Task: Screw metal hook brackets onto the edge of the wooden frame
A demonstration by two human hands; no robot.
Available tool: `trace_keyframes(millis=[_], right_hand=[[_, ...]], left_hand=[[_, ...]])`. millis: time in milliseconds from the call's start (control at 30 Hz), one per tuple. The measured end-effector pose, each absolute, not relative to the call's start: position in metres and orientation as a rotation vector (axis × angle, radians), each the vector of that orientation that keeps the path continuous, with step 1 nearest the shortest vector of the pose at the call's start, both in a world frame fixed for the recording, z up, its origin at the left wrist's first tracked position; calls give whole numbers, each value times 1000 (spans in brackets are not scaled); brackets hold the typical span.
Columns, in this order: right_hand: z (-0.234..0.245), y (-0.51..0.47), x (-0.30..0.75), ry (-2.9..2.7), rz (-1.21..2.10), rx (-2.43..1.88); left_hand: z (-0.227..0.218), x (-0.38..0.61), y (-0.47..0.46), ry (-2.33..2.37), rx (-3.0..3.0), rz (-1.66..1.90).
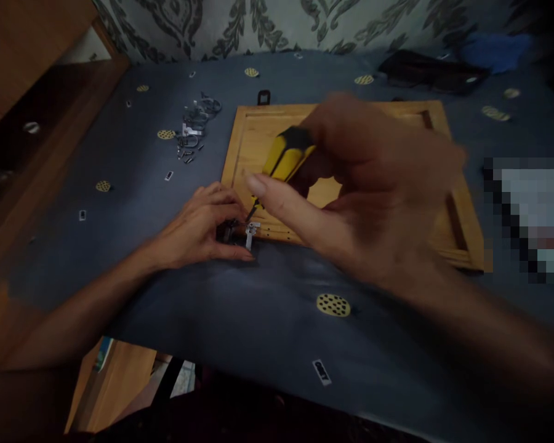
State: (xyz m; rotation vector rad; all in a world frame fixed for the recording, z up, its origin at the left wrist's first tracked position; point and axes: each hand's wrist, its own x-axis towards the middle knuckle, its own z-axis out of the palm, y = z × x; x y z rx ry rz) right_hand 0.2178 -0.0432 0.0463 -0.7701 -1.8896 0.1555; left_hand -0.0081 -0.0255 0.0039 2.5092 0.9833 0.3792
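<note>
A wooden cabinet door (258, 132) lies flat on a dark blue cloth. My right hand (373, 191) is raised close to the camera and is closed round a yellow and black screwdriver (286, 155), whose tip points down at a metal hinge (252, 232) on the door's near left edge. My left hand (203, 227) rests on the cloth with its fingers curled round that hinge, pressing it against the door's edge.
A heap of metal hinges and screws (194, 126) lies at the back left. A dark case (429, 71) and a blue cloth (493, 49) lie at the back right. A wooden shelf (37, 141) borders the left side. A blurred patch (530, 215) sits at right.
</note>
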Motion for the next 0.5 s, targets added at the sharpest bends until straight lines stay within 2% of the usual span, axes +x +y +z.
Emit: trace_keyframes(millis=[133, 500], right_hand=[[53, -46, 217, -1805, 250, -791], [38, -32, 219, -1887, 162, -706]], left_hand=[[4, -8, -26, 980, 2511, 387], [4, -8, -26, 982, 2512, 370]])
